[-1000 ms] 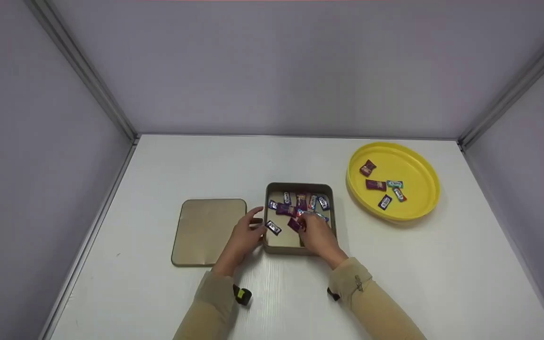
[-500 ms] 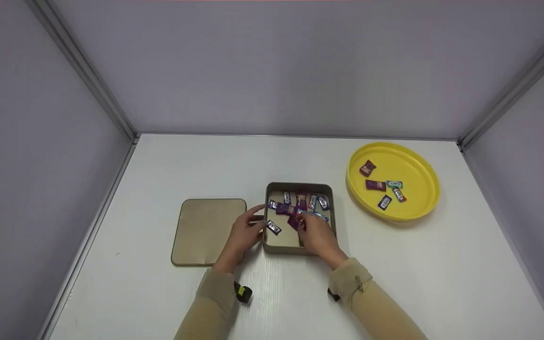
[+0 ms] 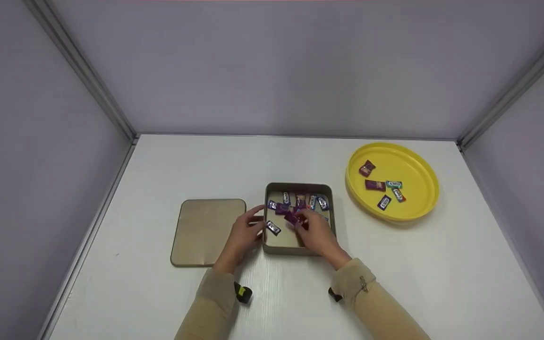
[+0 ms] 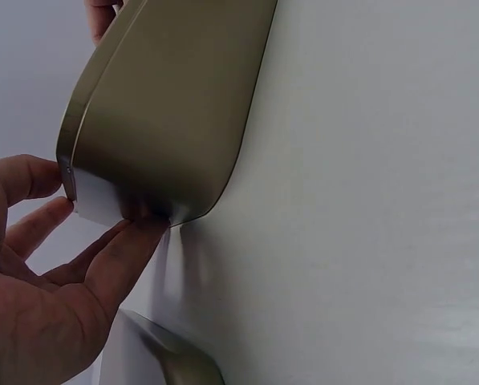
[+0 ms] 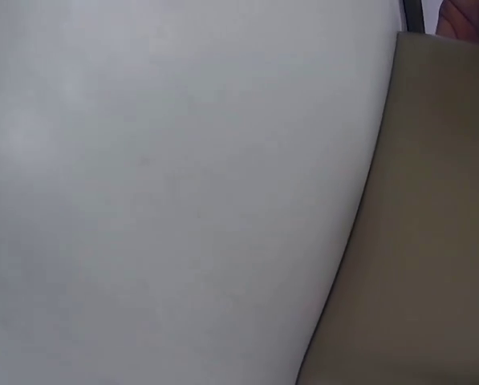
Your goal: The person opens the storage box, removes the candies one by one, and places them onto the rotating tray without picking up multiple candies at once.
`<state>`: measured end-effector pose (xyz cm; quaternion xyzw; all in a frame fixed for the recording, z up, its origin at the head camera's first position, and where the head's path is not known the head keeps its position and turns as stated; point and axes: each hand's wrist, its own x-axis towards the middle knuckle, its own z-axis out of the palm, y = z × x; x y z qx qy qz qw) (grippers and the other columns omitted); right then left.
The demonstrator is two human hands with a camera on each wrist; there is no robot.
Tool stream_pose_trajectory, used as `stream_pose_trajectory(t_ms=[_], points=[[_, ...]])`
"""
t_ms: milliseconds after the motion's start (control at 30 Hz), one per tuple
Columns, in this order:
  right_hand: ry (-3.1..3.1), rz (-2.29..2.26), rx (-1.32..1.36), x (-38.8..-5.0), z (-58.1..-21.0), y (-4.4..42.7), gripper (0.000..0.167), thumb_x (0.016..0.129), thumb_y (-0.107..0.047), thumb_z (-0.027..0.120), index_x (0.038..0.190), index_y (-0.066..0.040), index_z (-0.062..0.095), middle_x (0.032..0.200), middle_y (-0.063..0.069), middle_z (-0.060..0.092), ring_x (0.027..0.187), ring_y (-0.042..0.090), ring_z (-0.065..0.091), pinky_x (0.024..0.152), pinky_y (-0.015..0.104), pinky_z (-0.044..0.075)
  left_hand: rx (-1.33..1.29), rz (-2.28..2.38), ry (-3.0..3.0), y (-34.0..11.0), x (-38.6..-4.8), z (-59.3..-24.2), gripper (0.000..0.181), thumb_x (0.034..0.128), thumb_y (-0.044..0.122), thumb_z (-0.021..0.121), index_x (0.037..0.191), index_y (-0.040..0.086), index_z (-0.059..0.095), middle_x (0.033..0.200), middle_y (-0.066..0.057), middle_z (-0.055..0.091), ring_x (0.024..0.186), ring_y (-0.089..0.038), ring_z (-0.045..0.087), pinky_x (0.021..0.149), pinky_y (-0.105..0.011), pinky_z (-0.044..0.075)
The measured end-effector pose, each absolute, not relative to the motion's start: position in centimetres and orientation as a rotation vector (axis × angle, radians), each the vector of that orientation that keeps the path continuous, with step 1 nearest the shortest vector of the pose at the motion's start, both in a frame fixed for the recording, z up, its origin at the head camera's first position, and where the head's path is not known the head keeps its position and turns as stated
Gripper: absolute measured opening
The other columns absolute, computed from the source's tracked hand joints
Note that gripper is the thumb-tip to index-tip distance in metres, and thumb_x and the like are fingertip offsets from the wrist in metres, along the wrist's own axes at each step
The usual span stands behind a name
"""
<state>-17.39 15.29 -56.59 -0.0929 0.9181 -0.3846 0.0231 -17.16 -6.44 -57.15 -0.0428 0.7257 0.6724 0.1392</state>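
My right hand (image 3: 319, 233) pinches a purple-wrapped candy (image 3: 292, 218) between thumb and fingertips, just above the inside of a square gold tin (image 3: 279, 250). Several small wrapped candies lie in the tin, mostly toward its far half; one dark-wrapped candy (image 3: 273, 228) lies apart near the left wall. Against the tin's left side rests my left hand (image 3: 245, 232). In the left wrist view its fairly straight fingers (image 4: 123, 261) touch the tin's outer wall (image 4: 163, 120). The right wrist view shows mainly the tin's side (image 5: 416, 224) and the tabletop, with the candy hidden.
Left of the tin lies its flat gold lid (image 3: 209, 229), close to the left hand. A round yellow tray (image 3: 416, 170) with several wrapped candies stands at the back right. Grey panels (image 3: 272, 71) enclose the white table (image 3: 442, 264) at the back and sides.
My right hand has lifted the purple-wrapped candy slightly off the others and moved it a little away from me. My left hand stays at the tin's side.
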Motion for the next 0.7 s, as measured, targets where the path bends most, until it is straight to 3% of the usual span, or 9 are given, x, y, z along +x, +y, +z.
stream_pose_trajectory(t_ms=[500,700], points=[[2.683,-1.504,-0.070,-17.6,-54.0,17.1,0.033,0.092,-0.007,0.066,0.125,-0.005,0.062,0.101,0.007,0.066,0.083,0.017,0.065,0.069,0.033,0.054,-0.110,1.932,2.071,-6.6,-17.0,-57.3,0.050,0.0981,0.008,0.057,0.147,0.017,0.048,0.131,-0.021,0.055,0.113,-0.030,0.059,0.086,-0.041,0.054],[2.693,-1.528,0.013,-18.1,-53.1,18.7,0.031,0.092,-0.007,0.065,0.123,-0.003,0.061,0.102,0.010,0.063,0.084,0.019,0.061,0.069,0.032,0.052,-0.074,1.943,2.064,-6.6,-16.9,-57.2,0.050,0.0991,0.009,0.055,0.148,0.017,0.046,0.133,-0.023,0.053,0.115,-0.031,0.057,0.087,-0.041,0.053]])
